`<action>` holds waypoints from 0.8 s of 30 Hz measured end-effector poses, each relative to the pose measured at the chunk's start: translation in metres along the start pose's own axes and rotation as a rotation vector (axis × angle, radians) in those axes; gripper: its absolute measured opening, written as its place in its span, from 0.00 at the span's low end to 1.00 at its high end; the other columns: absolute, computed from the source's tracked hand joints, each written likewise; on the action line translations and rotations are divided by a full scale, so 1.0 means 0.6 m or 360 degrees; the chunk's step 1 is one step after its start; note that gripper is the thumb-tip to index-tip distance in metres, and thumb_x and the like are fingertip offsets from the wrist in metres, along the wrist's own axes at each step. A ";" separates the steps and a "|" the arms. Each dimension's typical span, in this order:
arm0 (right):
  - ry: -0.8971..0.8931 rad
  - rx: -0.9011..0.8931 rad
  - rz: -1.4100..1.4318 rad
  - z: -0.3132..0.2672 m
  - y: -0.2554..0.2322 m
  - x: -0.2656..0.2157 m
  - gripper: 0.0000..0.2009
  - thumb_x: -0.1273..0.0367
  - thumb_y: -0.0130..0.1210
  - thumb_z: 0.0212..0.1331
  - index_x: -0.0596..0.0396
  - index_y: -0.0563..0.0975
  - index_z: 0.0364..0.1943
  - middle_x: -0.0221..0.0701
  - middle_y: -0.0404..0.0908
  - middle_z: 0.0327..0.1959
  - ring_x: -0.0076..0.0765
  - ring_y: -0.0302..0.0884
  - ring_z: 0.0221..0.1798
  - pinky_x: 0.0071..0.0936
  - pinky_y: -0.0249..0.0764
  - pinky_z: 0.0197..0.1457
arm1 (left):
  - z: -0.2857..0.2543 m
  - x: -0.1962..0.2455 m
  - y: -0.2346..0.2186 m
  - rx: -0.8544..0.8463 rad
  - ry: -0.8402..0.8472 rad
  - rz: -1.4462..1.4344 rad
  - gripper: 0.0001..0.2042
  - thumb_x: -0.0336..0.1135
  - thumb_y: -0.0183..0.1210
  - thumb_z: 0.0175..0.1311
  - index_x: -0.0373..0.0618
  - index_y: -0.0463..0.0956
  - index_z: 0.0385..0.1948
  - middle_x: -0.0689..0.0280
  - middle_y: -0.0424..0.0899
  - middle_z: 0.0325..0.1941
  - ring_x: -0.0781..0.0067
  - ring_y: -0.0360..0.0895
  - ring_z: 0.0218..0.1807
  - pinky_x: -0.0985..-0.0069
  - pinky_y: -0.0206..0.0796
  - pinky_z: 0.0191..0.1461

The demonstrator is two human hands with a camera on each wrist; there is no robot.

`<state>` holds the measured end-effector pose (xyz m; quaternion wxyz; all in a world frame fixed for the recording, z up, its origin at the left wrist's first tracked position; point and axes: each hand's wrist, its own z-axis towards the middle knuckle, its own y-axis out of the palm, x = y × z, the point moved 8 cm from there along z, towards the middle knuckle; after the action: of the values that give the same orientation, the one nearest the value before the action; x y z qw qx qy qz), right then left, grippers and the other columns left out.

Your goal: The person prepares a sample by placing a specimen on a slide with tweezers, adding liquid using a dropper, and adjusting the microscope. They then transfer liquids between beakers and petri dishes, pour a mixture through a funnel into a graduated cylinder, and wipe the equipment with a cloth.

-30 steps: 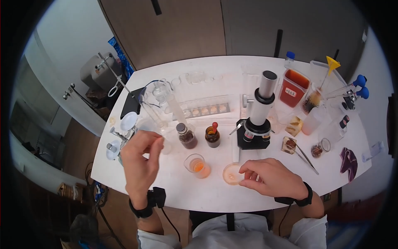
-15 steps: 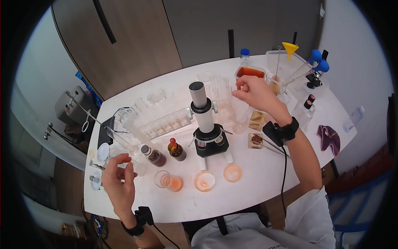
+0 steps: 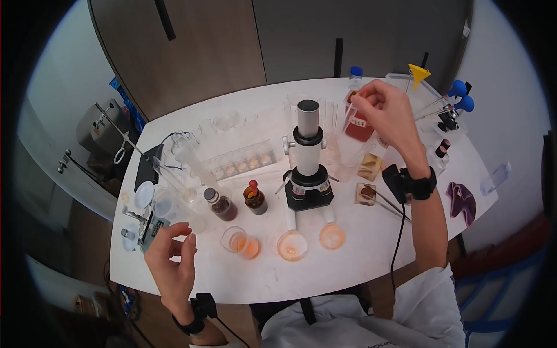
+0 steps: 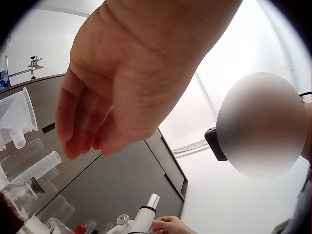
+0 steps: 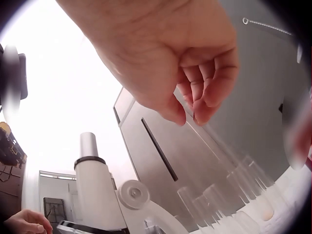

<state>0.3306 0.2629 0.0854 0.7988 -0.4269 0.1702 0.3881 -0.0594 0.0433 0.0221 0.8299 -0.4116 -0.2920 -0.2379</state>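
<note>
Rod (image 5: 219, 141), thin, clear and faint, slants down from the fingertips of your right hand (image 3: 390, 113), which appears to pinch its upper end at one o'clock from your body. Seen from your head, its long axis runs roughly from one to seven o'clock, beside a red container (image 3: 360, 132). Your left hand (image 3: 170, 258), at ten o'clock, is relaxed and empty; from it the rod lies well apart, toward two o'clock, past the microscope (image 3: 307, 159).
</note>
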 end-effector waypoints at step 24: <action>-0.0668 -0.1199 0.0460 -0.299 0.150 -0.275 0.12 0.64 0.68 0.60 0.55 0.78 0.39 0.29 0.84 0.26 0.38 0.83 0.26 0.34 0.72 0.25 | -0.100 0.086 0.116 -0.0678 0.0352 -0.0302 0.12 0.34 0.73 0.58 0.47 0.84 0.42 0.68 0.84 0.34 0.72 0.82 0.25 0.75 0.74 0.27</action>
<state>0.1668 0.0684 0.0320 0.5428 -0.5717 -0.0908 0.6086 0.0391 0.0243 -0.0100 0.7254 -0.5192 -0.1802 -0.4144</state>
